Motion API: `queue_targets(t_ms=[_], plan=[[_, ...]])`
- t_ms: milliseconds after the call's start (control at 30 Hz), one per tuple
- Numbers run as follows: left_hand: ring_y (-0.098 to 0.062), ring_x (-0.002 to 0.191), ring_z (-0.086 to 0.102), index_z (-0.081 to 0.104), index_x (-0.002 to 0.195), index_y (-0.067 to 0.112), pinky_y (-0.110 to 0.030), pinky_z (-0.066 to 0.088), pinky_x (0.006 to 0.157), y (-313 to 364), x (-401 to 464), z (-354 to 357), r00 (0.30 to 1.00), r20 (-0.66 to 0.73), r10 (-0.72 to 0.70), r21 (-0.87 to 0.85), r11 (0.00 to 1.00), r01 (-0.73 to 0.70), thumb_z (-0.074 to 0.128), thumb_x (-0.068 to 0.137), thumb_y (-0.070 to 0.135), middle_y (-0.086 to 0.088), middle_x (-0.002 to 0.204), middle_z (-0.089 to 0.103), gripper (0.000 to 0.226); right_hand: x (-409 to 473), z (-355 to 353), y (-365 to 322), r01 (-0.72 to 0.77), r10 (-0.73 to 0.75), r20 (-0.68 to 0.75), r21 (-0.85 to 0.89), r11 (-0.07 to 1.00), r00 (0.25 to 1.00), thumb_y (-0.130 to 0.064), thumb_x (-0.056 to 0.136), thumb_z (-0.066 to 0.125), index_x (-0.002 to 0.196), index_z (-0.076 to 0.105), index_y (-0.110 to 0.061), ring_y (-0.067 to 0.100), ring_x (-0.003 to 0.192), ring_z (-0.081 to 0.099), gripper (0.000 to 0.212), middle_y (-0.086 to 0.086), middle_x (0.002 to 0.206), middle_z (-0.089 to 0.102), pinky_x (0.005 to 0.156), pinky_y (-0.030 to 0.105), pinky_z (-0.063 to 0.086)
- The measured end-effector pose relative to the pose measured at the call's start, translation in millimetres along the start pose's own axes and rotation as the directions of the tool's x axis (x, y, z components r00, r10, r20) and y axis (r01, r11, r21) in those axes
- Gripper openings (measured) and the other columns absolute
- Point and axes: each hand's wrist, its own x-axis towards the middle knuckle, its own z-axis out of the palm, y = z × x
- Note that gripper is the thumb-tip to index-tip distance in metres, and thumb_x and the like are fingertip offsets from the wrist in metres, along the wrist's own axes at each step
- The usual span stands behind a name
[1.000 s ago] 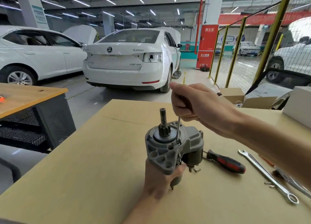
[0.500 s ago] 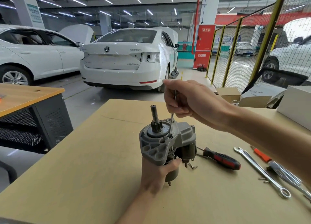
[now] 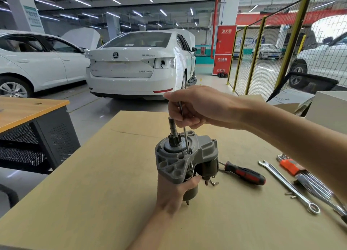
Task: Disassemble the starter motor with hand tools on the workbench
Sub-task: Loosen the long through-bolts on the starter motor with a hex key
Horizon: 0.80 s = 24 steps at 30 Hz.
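Observation:
The grey starter motor stands upright on the workbench, its pinion shaft pointing up. My left hand grips its dark lower body from below. My right hand holds a thin metal hex key above the motor. The key stands nearly vertical, and its tip sits in a bolt on the nose housing just right of the pinion.
To the right of the motor lie a red-and-black screwdriver, a combination wrench and an orange-holdered hex key set. Small loose fasteners lie by the wrench. Cardboard boxes stand at the back right.
My right hand has turned a little on the key, which stays in the same bolt. The motor remains upright in my left hand. The view has shifted slightly.

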Motion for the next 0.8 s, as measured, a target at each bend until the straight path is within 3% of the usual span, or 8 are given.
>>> queue_targets(t_ms=[267,367,467,567,733,800], plan=[[-0.003,0.095,0.066,0.067,0.112,0.030,-0.013,0.052,0.071,-5.0,3.5,-3.6,0.995,-0.066,-0.076,-0.086,0.994,0.070,0.083,0.046,0.041,0.012,0.104,0.072,0.068,-2.6,-0.7,10.6,0.151,-0.153,0.025,0.058,0.987,0.988,-0.030,0.106,0.033,0.061,0.047,-0.012,0.012,0.047,0.032,0.051,-0.002,0.051,0.043,0.049,0.024,0.027],[-0.005,0.092,0.067,0.066,0.113,0.028,-0.014,0.052,0.070,-5.4,5.7,-4.4,0.994,-0.068,-0.084,-0.111,0.991,0.076,0.082,0.045,0.040,0.006,0.103,0.072,0.071,-0.3,-0.7,12.7,0.162,-0.164,0.020,0.078,0.984,0.986,-0.030,0.106,0.032,0.062,0.048,-0.011,0.013,0.048,0.032,0.051,-0.002,0.051,0.043,0.049,0.025,0.027],[-0.008,0.087,0.068,0.070,0.103,0.034,-0.015,0.052,0.066,-5.0,7.1,-5.2,0.991,-0.069,-0.113,-0.155,0.983,0.101,0.083,0.041,0.038,0.001,0.098,0.073,0.063,6.0,-1.5,11.5,0.115,-0.118,0.020,0.112,0.987,0.993,-0.032,0.107,0.029,0.072,0.048,-0.012,0.012,0.048,0.032,0.046,-0.004,0.052,0.046,0.048,0.023,0.027],[-0.014,0.094,0.067,0.068,0.112,0.027,-0.018,0.053,0.068,-4.8,7.6,-6.8,0.993,-0.056,-0.107,-0.149,0.984,0.098,0.083,0.044,0.035,-0.003,0.104,0.071,0.071,16.4,1.2,7.4,0.049,-0.048,-0.019,0.110,0.993,0.999,-0.041,0.108,0.025,0.084,0.043,-0.013,0.009,0.045,0.030,0.042,-0.003,0.052,0.050,0.045,0.021,0.026],[-0.012,0.096,0.067,0.069,0.108,0.034,-0.019,0.053,0.069,-4.8,7.1,-8.4,0.995,0.004,-0.102,-0.089,0.991,0.102,0.083,0.048,0.036,0.002,0.105,0.071,0.061,25.2,-2.4,2.8,-0.012,0.012,0.003,0.100,0.995,1.000,-0.044,0.107,0.030,0.101,0.063,-0.012,0.007,0.046,0.024,0.046,0.001,0.068,0.045,0.044,0.019,0.020],[-0.011,0.094,0.067,0.069,0.106,0.034,-0.017,0.052,0.068,-5.7,5.7,-7.5,0.993,0.011,-0.121,-0.071,0.990,0.122,0.083,0.047,0.038,0.003,0.104,0.072,0.060,24.4,-4.4,0.9,-0.046,0.041,0.040,0.138,0.989,0.998,-0.038,0.107,0.037,0.093,0.066,-0.011,0.008,0.050,0.022,0.042,-0.001,0.068,0.040,0.044,0.019,0.019]])
